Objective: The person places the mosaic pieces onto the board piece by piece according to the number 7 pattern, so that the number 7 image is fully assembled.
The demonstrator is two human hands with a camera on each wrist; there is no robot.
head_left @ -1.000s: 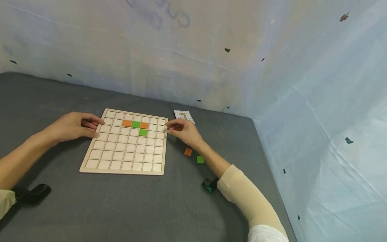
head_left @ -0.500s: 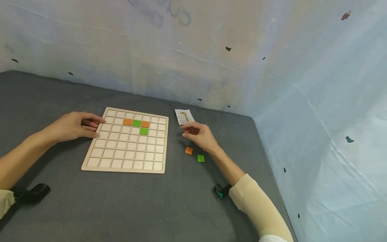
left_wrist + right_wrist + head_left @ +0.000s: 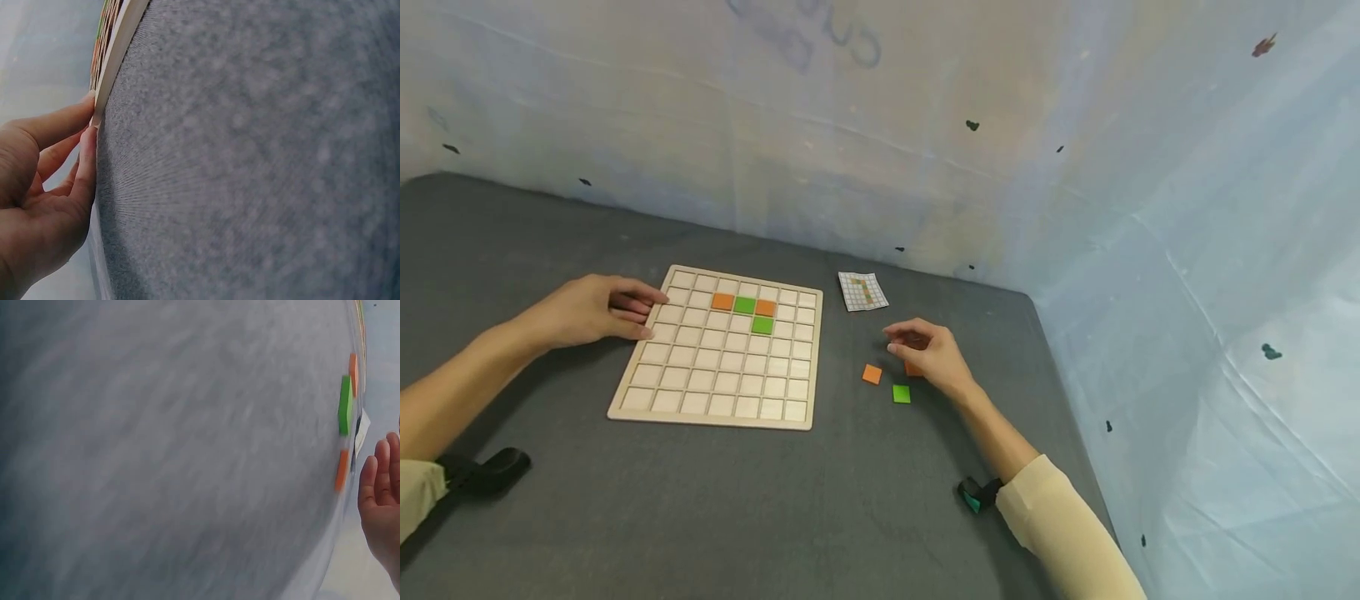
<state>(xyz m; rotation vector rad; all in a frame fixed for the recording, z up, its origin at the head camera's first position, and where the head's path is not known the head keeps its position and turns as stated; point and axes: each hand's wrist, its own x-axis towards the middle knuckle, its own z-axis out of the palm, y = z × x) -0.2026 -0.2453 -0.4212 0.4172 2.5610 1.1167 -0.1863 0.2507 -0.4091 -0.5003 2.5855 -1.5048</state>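
Note:
A pale wooden grid board (image 3: 715,361) lies on the dark grey table. Set in its upper rows are two orange tiles (image 3: 723,301) (image 3: 765,307) and two green tiles (image 3: 745,305) (image 3: 762,325). My left hand (image 3: 591,310) holds the board's left edge between thumb and fingers; the left wrist view shows its fingertips (image 3: 90,134) at the rim. To the right of the board, my right hand (image 3: 934,354) hovers with loosely bent fingers and nothing between them. Below it lie a loose orange tile (image 3: 872,374), a green tile (image 3: 901,394) and another orange tile (image 3: 913,369), partly hidden by the hand.
A small printed card (image 3: 862,292) with a coloured grid pattern lies behind the right hand. Pale sheeting (image 3: 760,192) rises at the table's back and right side. Black straps (image 3: 977,493) hang at both wrists.
My right hand has left the board's right edge and moved rightward to above the loose tiles, uncovering the card. The left hand stays at the board's left edge.

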